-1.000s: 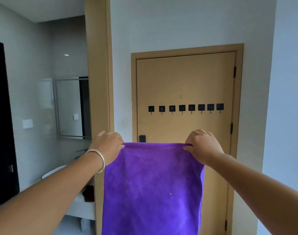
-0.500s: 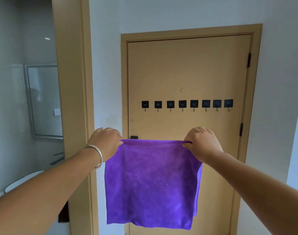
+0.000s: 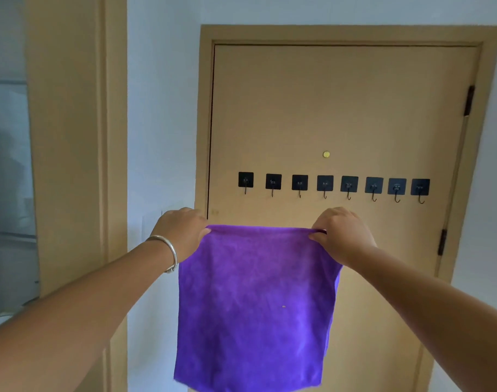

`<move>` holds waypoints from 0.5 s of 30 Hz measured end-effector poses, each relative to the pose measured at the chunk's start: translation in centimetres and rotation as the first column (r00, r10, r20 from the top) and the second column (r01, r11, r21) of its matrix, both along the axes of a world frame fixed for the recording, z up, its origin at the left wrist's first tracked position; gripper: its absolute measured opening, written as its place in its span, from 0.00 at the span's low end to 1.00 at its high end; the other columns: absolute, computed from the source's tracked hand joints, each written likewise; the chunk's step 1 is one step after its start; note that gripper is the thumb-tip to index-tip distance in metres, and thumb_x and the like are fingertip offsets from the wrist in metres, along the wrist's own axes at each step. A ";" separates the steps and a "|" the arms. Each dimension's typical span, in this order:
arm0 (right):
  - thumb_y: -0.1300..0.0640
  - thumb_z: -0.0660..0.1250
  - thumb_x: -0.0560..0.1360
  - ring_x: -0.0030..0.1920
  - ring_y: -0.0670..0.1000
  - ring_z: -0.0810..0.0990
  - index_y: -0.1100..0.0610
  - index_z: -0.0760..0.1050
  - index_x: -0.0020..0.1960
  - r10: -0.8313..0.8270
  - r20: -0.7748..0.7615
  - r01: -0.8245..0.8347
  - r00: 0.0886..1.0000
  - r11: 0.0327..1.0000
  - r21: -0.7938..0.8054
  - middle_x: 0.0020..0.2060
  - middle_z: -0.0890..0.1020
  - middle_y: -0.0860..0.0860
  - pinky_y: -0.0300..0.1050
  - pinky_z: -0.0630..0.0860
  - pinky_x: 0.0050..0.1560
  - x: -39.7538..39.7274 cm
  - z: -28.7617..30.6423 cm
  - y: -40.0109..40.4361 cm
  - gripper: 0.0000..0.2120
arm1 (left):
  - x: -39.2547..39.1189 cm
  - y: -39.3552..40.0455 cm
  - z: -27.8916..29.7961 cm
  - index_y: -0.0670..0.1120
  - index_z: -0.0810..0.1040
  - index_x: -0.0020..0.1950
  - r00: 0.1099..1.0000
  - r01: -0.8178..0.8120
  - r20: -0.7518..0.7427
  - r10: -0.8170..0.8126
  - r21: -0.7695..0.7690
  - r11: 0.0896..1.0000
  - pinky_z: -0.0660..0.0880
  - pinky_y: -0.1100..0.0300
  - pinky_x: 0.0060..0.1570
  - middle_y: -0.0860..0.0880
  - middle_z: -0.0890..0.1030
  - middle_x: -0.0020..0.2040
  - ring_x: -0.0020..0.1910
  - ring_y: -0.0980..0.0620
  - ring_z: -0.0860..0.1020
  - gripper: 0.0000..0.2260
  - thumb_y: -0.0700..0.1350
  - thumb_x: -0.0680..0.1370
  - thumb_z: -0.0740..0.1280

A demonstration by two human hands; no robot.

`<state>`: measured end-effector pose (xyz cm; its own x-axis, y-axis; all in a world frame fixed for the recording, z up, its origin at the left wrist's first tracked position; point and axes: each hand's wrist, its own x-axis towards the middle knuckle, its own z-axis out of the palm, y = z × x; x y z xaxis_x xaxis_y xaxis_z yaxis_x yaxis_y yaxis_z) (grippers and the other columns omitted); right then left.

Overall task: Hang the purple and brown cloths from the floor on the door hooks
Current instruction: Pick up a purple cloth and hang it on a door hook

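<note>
Nearest the camera, two bare forearms reach forward and up. The left hand (image 3: 182, 236) has its fingers curled over the top left corner of the purple cloth (image 3: 255, 306) and grips it there; a silver bangle (image 3: 168, 254) circles the wrist just behind that hand. The right hand (image 3: 342, 236) pinches the top right corner in the same way, thumb under the hem and fingers folded over it. Between the two hands the cloth's upper edge runs taut and nearly level, and the rest of the fabric hangs flat below them, its lower edge reaching almost to the bottom of the view. A small pale speck sits on the cloth below the right hand.

Beyond the hands stands a tan door (image 3: 340, 108), closed in its tan frame. Just above the hands a row of black hooks (image 3: 325, 183) crosses the door, eight square pads each with a small metal hook hanging down; all are bare and the cloth's top edge lies below them, not touching. A small round yellow peephole (image 3: 326, 154) sits above the row, over the gap between the hands. Dark hinges (image 3: 469, 100) show on the door's edge, out past the right hand.

To the left of the left hand, a pale wall separates the door from a second tan door frame (image 3: 72, 137), with a blurred mirror (image 3: 9, 159) farther left.
</note>
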<state>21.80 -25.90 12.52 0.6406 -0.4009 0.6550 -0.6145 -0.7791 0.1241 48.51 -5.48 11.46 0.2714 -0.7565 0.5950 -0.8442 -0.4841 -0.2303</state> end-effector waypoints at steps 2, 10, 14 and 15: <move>0.47 0.63 0.78 0.52 0.50 0.73 0.48 0.83 0.46 -0.003 -0.019 0.003 1.000 1.000 0.006 0.46 0.81 0.46 0.45 0.68 0.54 2.1 -0.4 -1.3 0.11 | 2.1 -1.3 -0.6 0.49 0.77 0.51 1.000 -0.006 -0.006 0.006 0.007 1.000 0.75 0.54 0.46 0.50 0.79 0.48 0.48 0.48 0.78 0.13 0.53 0.82 0.55; 0.48 0.63 0.78 0.50 0.52 0.75 0.49 0.83 0.50 0.018 -0.015 -0.018 1.000 0.999 0.037 0.47 0.81 0.48 0.47 0.72 0.50 10.8 -0.9 -6.7 0.11 | 9.0 -5.8 -1.7 0.49 0.76 0.51 0.998 -0.015 -0.068 0.012 -0.049 0.999 0.73 0.55 0.41 0.50 0.78 0.49 0.43 0.46 0.78 0.11 0.50 0.82 0.57; 0.50 0.63 0.78 0.45 0.52 0.75 0.50 0.83 0.50 0.032 0.017 -0.034 0.999 0.995 0.098 0.47 0.80 0.50 0.44 0.69 0.40 15.2 -0.7 -10.5 0.10 | 12.3 -9.2 -1.4 0.47 0.76 0.51 0.995 0.001 -0.102 -0.010 -0.088 0.996 0.76 0.51 0.44 0.51 0.76 0.51 0.42 0.44 0.78 0.06 0.40 0.79 0.60; 0.50 0.63 0.78 0.44 0.52 0.75 0.50 0.82 0.50 0.040 0.034 -0.044 0.999 0.993 0.114 0.47 0.79 0.50 0.44 0.68 0.40 16.2 -0.6 -11.6 0.10 | 13.1 -10.3 -1.2 0.48 0.77 0.51 0.995 0.003 -0.095 -0.012 -0.093 0.996 0.76 0.51 0.45 0.52 0.76 0.52 0.42 0.45 0.79 0.08 0.38 0.78 0.60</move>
<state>38.03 -37.54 11.87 0.6381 -0.4473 0.6268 -0.5829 -0.8124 0.0136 61.57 -15.78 10.31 0.3246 -0.7014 0.6346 -0.8640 -0.4929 -0.1029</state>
